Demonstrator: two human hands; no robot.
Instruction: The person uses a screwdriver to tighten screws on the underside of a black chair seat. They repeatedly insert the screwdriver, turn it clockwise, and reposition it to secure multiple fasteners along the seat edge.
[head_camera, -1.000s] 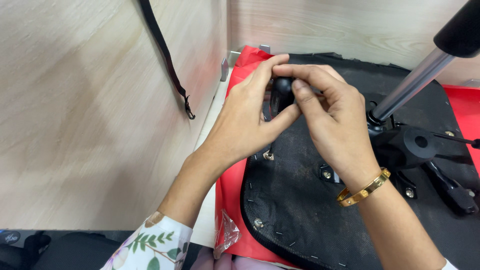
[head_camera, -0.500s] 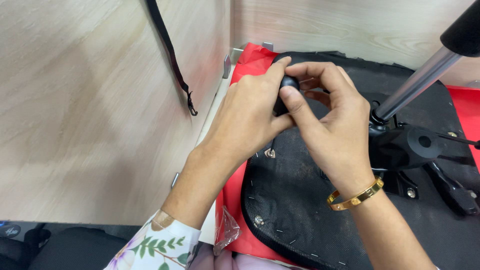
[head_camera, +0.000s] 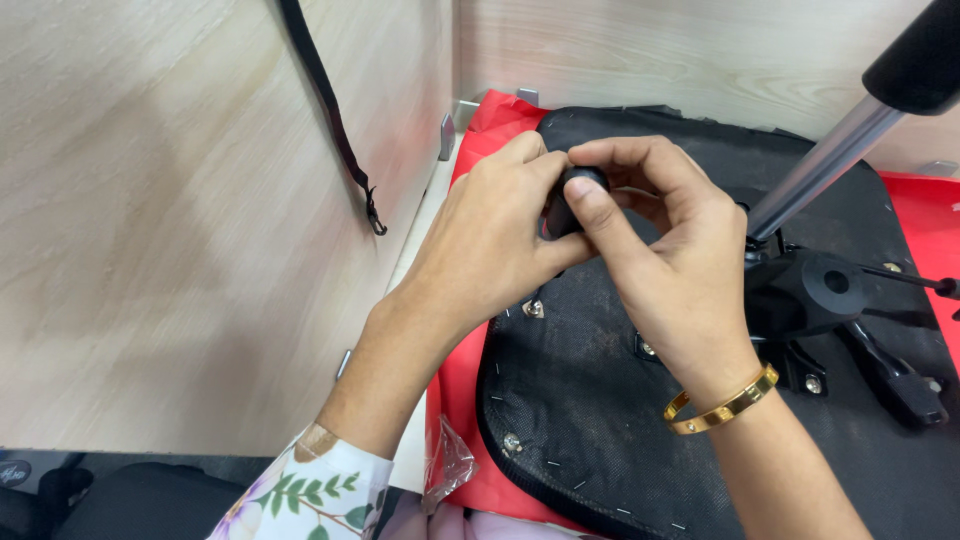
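Hands over an upturned chair seat

The left hand (head_camera: 490, 235) and right hand (head_camera: 665, 265) meet on a knob (head_camera: 578, 190) above the seat (head_camera: 600, 420). The post (head_camera: 820, 165) rises at 2 o'clock; a strap (head_camera: 330, 110) hangs at 10 o'clock.

Background: upturned chair underside on red sheet, wood-grain panels around.

Black fabric seat underside (head_camera: 600, 420) lies face up, staples along its curved edge, silver bolts (head_camera: 534, 308) near the left side. Black mechanism housing (head_camera: 812, 290) sits mid-seat, chrome column (head_camera: 820, 170) rising from it at a tilt into a black sleeve (head_camera: 915, 60) at top right. Thin lever rod (head_camera: 905, 275) runs right from the housing. Red sheet (head_camera: 455, 400) underneath, showing at left and far right; clear plastic scrap (head_camera: 450, 462) at its lower left corner. Light wood-grain panel (head_camera: 180, 220) at left, black strap (head_camera: 335, 120) hanging down it, ending in a small clip. Metal bracket (head_camera: 446, 135) at the panel corner.
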